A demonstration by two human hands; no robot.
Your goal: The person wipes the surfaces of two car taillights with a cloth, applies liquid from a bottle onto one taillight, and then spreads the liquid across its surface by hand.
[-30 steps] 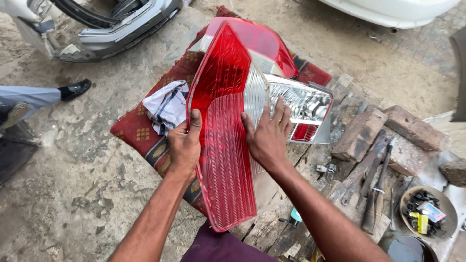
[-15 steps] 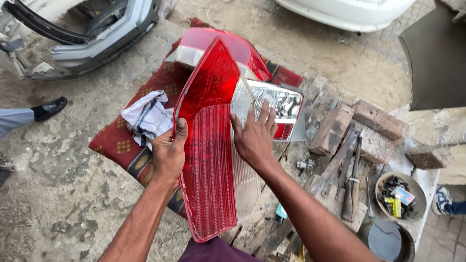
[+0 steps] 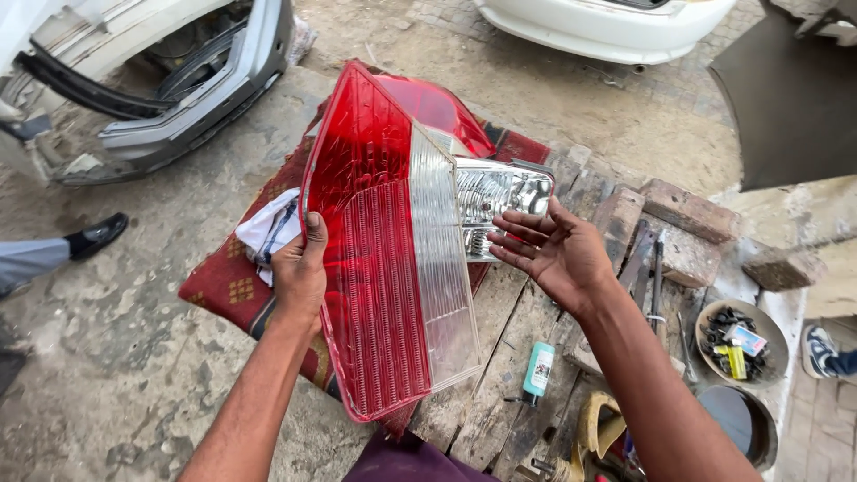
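**Tail lamp held in left hand, right hand off**

Outdoor concrete yard, dusty. Red mat [image 3: 223,284] lies on the ground beside worn planks [image 3: 500,357]. A grey bumper [image 3: 192,107] sits at upper left; a white car [image 3: 616,27] at the top edge.

Tail lamp [image 3: 384,259]: large, red lens with a clear strip along its right side, chrome reflector behind. Tilted up, lower end near the camera, over the mat and planks.

Left hand [image 3: 299,272]: clamped on the lamp's left edge, thumb on the red lens face.

Right hand [image 3: 558,254]: open, fingers spread, palm toward the lamp, just beside the reflector, not touching, holding nothing.

White cloth [image 3: 268,230] lies on the mat, just left of the left hand. Small teal bottle [image 3: 538,368] lies on the planks. Bricks [image 3: 687,210] and a bowl [image 3: 710,314] of small parts lie to the right. Another person's black shoe [image 3: 98,235] at far left.
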